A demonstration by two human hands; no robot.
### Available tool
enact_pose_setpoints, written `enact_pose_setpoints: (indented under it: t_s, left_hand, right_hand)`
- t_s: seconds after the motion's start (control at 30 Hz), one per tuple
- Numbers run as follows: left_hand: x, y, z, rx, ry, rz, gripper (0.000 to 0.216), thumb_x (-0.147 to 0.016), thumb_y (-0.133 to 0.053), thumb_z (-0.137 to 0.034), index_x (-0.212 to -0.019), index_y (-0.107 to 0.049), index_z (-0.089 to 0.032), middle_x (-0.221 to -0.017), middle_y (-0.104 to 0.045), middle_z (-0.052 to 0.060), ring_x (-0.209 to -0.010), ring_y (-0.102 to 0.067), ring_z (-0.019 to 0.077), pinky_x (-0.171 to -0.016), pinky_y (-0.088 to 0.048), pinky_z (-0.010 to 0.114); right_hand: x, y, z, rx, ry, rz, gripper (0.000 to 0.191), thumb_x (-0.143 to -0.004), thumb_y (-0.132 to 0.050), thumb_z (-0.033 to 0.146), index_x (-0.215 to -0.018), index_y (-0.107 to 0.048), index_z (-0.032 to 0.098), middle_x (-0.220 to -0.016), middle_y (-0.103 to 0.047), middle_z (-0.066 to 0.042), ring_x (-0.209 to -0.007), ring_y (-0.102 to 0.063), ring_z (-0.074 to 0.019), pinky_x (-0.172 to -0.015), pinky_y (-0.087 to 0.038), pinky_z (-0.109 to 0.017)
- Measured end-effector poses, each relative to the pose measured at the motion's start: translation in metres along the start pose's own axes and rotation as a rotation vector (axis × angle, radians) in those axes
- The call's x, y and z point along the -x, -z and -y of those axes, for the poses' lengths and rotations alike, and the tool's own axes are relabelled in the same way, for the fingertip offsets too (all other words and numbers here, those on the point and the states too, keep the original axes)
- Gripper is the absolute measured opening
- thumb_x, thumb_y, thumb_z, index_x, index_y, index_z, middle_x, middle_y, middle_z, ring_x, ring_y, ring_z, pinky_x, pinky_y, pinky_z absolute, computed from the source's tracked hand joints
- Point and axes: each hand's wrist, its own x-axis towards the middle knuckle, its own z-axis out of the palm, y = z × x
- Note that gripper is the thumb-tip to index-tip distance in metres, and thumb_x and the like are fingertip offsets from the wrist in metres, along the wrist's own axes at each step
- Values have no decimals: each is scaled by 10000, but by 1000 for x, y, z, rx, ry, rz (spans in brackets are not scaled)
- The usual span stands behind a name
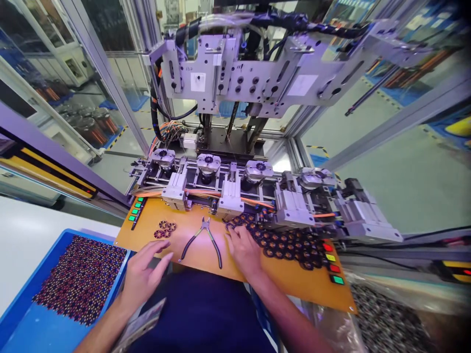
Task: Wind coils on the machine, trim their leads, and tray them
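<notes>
My left hand [145,269] is open, its thumb and fingers apart, just in front of a small cluster of copper-coloured ring-shaped stator cores [166,229]. Nothing shows in its grasp. My right hand [245,250] reaches to the left end of a spread of dark ring-shaped stator cores [287,245]. Its fingers are bent and close together at the nearest rings; what they pinch, if anything, is hidden. Between my hands, diagonal cutters [205,225] with dark handles lie spread on the orange-yellow work plate [200,250], jaws pointing away from me.
Behind the plate stands a machine with several round metal fixtures [208,164] and grey blocks [231,196]; a large metal plate [250,73] hangs above. A blue tray [44,321] of cores sits left. Green buttons [136,212] and coloured buttons [333,268] flank the plate. Bagged parts [390,318] lie right.
</notes>
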Motion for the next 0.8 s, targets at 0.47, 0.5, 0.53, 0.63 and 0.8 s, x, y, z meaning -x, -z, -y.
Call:
enact_pose_setpoints:
  t_s: [0.47, 0.5, 0.53, 0.63, 0.8]
  left_hand:
    - [-33, -28, -61, 720, 142, 429, 309, -849, -666, -271, -1130, -699, -148, -977, -770, 99, -824, -731, 188, -768, -588, 286]
    - [-33, -26, -63, 686, 110, 382, 284, -838, -681, -260, -1101, -714, -157, -1004, -770, 103, -857, -734, 199, -795, -583, 294]
    - [-34, -25, -64, 644, 64, 340, 275, -825, -695, -242, -1089, -721, -167, -1017, -770, 104, -876, -733, 204, -814, -579, 299]
    - [-35, -22, -64, 546, -66, 250, 295, -794, -728, -193, -1088, -717, -181, -940, -775, 85, -777, -722, 175, -765, -580, 278]
    - [-34, -21, -61, 493, -157, 243, 301, -807, -722, -197, -1107, -699, -192, -923, -766, 81, -743, -712, 162, -703, -590, 254]
  right_hand:
    - [-10, 76, 104, -732, -32, 18, 132, -905, -617, 153, -949, -684, 257, -1101, -566, -56, -941, -619, -165, -776, -552, -291]
    - [-11, 78, 107, -767, -47, 28, 133, -909, -613, 158, -956, -684, 260, -1115, -570, -59, -969, -622, -176, -804, -553, -308]
    - [-12, 79, 108, -797, -63, 42, 128, -913, -610, 170, -962, -686, 261, -1122, -579, -64, -997, -624, -190, -830, -550, -328]
    - [-15, 78, 110, -864, -102, 79, 109, -927, -604, 218, -980, -687, 263, -1113, -606, -75, -1068, -615, -224, -884, -536, -368]
    - [-19, 78, 113, -873, -118, 91, 94, -939, -596, 246, -914, -686, 241, -1066, -636, -69, -1017, -635, -191, -861, -551, -320]
